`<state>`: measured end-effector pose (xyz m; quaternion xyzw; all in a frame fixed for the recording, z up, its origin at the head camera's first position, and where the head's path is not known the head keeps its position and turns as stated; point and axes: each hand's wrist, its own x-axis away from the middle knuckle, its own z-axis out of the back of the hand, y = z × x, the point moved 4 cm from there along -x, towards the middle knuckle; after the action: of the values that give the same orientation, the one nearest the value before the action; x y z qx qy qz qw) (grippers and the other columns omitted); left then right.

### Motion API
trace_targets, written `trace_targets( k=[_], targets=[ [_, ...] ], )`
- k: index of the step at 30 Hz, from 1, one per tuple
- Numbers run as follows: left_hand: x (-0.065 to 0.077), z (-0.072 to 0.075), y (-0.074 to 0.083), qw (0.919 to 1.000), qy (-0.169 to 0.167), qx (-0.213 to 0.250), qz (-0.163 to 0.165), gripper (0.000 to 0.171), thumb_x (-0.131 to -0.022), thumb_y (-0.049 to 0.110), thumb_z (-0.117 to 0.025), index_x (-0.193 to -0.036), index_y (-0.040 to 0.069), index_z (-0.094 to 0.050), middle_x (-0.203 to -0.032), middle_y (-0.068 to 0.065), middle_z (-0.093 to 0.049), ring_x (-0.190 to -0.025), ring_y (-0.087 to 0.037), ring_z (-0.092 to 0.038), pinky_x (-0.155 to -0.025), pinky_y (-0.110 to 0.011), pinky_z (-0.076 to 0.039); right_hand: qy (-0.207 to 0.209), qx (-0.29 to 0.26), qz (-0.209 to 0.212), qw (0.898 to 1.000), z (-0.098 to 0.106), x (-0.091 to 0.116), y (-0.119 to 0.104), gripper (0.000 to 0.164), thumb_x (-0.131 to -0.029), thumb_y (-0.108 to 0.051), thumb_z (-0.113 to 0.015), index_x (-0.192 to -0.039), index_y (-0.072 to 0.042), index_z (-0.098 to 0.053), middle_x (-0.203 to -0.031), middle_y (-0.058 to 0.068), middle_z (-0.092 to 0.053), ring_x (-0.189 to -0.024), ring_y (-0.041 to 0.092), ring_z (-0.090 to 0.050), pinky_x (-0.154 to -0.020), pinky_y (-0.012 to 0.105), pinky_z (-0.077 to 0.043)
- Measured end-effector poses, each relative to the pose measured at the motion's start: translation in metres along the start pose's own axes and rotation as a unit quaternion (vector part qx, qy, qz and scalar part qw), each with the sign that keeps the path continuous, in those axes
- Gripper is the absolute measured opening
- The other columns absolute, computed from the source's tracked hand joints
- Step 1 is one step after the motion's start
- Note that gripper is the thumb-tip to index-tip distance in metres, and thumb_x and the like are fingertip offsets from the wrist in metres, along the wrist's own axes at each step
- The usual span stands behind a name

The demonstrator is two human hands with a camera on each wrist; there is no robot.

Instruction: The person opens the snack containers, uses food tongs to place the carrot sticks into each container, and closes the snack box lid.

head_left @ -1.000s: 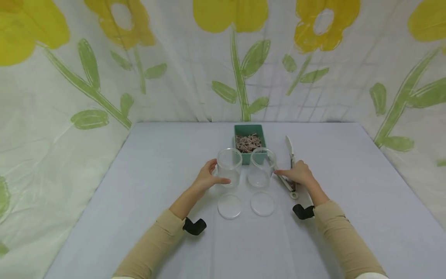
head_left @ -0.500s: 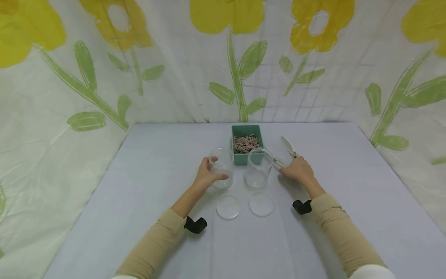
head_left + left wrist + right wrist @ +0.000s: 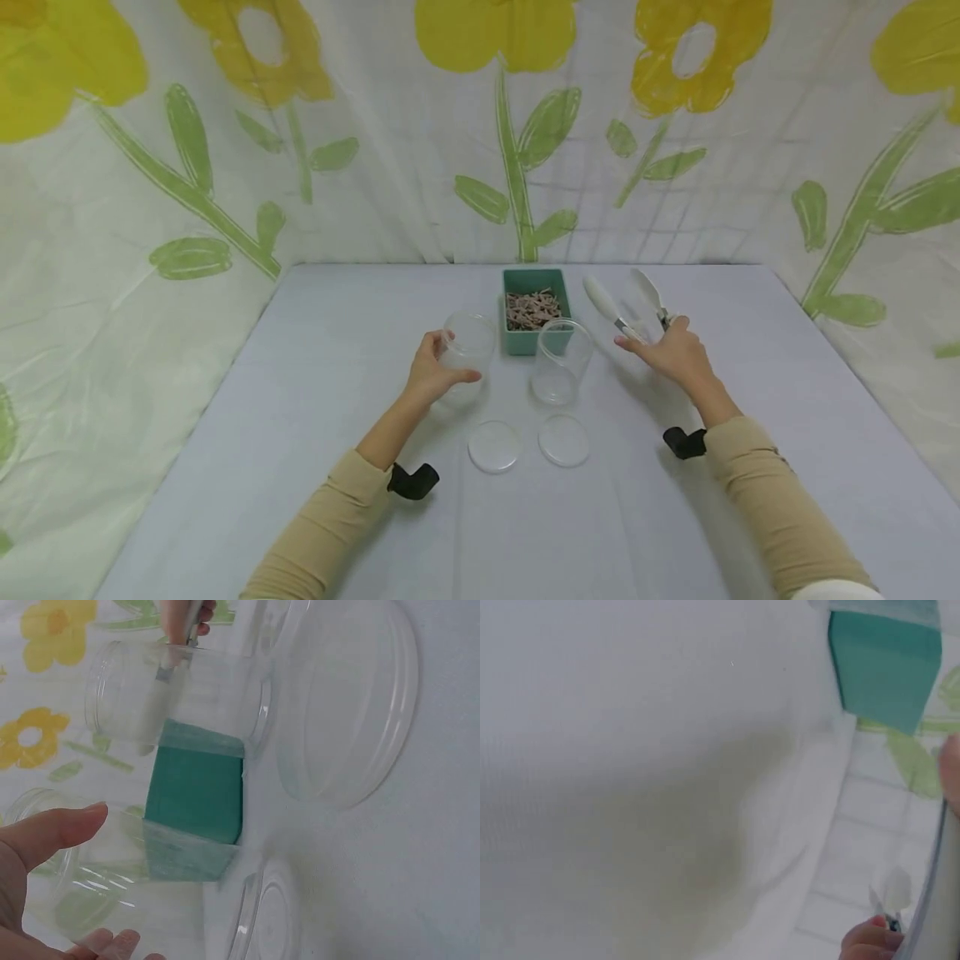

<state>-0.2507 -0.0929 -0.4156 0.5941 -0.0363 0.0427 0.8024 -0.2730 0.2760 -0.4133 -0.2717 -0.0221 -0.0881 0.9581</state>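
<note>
My left hand (image 3: 435,375) grips a clear plastic jar (image 3: 474,346) round its side, thumb in front, close over the table. In the left wrist view its thumb and fingertips curve about the jar (image 3: 105,892). My right hand (image 3: 678,354) holds a pair of tongs (image 3: 602,298) with white tips, raised over the table and pointing to the back. Their two arms stand spread, with nothing between the tips. A second clear jar (image 3: 557,371) stands uncapped between the hands. Behind it sits a green box (image 3: 519,342) holding brownish, twig-like pieces (image 3: 532,308).
Two clear round lids, a left lid (image 3: 494,447) and a right lid (image 3: 563,440), lie flat in front of the jars. A white-covered table (image 3: 360,333) carries everything. A curtain (image 3: 405,167) with painted flowers hangs behind its back edge.
My left hand has moved the jar leftward, away from the second jar. My right hand has gripped the tongs, lifted them and shifted to the right. The lids and green box stay put.
</note>
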Motion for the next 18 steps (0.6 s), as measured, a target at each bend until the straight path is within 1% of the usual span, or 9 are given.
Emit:
trace_targets(
  k=[2,4,6,8,11,14,16,18],
  targets=[
    [0.0,0.0,0.0,1.0,-0.005,-0.005,0.007,0.07,-0.069,0.001,-0.083,-0.128,0.002,-0.044,-0.147,-0.022,-0.04,-0.139,-0.035,-0.033,-0.113,-0.048,-0.026,0.015,0.004,0.01,1.0,0.007,0.0,-0.004,0.113,-0.076,-0.075,-0.061,-0.126,0.019,-0.025,-0.101,0.04,-0.05,-0.082,0.047,-0.056,-0.063,0.048,-0.047],
    [0.0,-0.001,-0.001,0.9998,-0.009,-0.009,0.014,0.072,-0.07,0.001,-0.083,-0.13,0.002,-0.044,-0.148,-0.022,-0.04,-0.139,-0.035,-0.033,-0.113,-0.048,-0.027,0.029,0.014,0.024,0.999,0.012,0.0,-0.009,0.113,-0.075,-0.078,-0.059,-0.125,0.018,-0.025,-0.097,0.039,-0.052,-0.075,0.045,-0.057,-0.057,0.045,-0.046],
    [0.0,-0.001,-0.002,0.9996,-0.012,-0.019,0.019,0.073,-0.07,0.003,-0.083,-0.131,0.002,-0.043,-0.147,-0.022,-0.04,-0.138,-0.036,-0.034,-0.112,-0.049,-0.028,0.041,0.033,0.04,0.998,0.018,-0.001,-0.013,0.109,-0.076,-0.077,-0.057,-0.122,0.017,-0.028,-0.093,0.037,-0.053,-0.069,0.043,-0.058,-0.053,0.044,-0.045],
    [0.0,-0.002,-0.002,0.9995,-0.013,-0.024,0.019,0.074,-0.071,0.004,-0.084,-0.132,0.001,-0.042,-0.146,-0.022,-0.041,-0.137,-0.036,-0.035,-0.111,-0.05,-0.029,0.048,0.058,0.059,0.995,0.022,-0.002,-0.018,0.104,-0.077,-0.076,-0.057,-0.119,0.016,-0.032,-0.092,0.034,-0.054,-0.068,0.043,-0.058,-0.052,0.044,-0.045],
    [-0.001,-0.002,-0.001,0.9991,-0.01,-0.039,0.012,0.077,-0.071,0.006,-0.084,-0.135,0.0,-0.041,-0.145,-0.023,-0.041,-0.136,-0.037,-0.036,-0.11,-0.051,-0.031,0.051,0.096,0.086,0.99,0.029,-0.004,-0.025,0.097,-0.079,-0.072,-0.059,-0.116,0.015,-0.037,-0.096,0.03,-0.052,-0.074,0.044,-0.057,-0.055,0.047,-0.045],
    [-0.002,-0.002,0.0,0.9983,-0.004,-0.057,-0.002,0.078,-0.071,0.006,-0.084,-0.136,-0.001,-0.041,-0.145,-0.023,-0.042,-0.135,-0.038,-0.037,-0.109,-0.051,-0.032,0.056,0.128,0.121,0.983,0.037,-0.007,-0.034,0.094,-0.077,-0.064,-0.066,-0.12,0.015,-0.041,-0.104,0.03,-0.051,-0.083,0.045,-0.057,-0.059,0.052,-0.047],
    [-0.003,-0.001,0.002,0.997,0.005,-0.075,-0.018,0.08,-0.069,0.007,-0.084,-0.136,-0.001,-0.041,-0.143,-0.022,-0.044,-0.133,-0.038,-0.039,-0.108,-0.05,-0.034,0.057,0.153,0.148,0.975,0.042,-0.011,-0.043,0.093,-0.074,-0.06,-0.071,-0.123,0.014,-0.043,-0.109,0.03,-0.052,-0.09,0.045,-0.058,-0.063,0.054,-0.049],
    [-0.004,0.0,0.004,0.9953,0.011,-0.089,-0.036,0.08,-0.068,0.007,-0.085,-0.136,-0.002,-0.043,-0.14,-0.022,-0.046,-0.131,-0.038,-0.041,-0.107,-0.049,-0.035,0.047,0.187,0.176,0.965,0.048,-0.016,-0.055,0.095,-0.073,-0.058,-0.074,-0.128,0.013,-0.044,-0.117,0.031,-0.052,-0.098,0.044,-0.057,-0.068,0.057,-0.05]
  ],
)
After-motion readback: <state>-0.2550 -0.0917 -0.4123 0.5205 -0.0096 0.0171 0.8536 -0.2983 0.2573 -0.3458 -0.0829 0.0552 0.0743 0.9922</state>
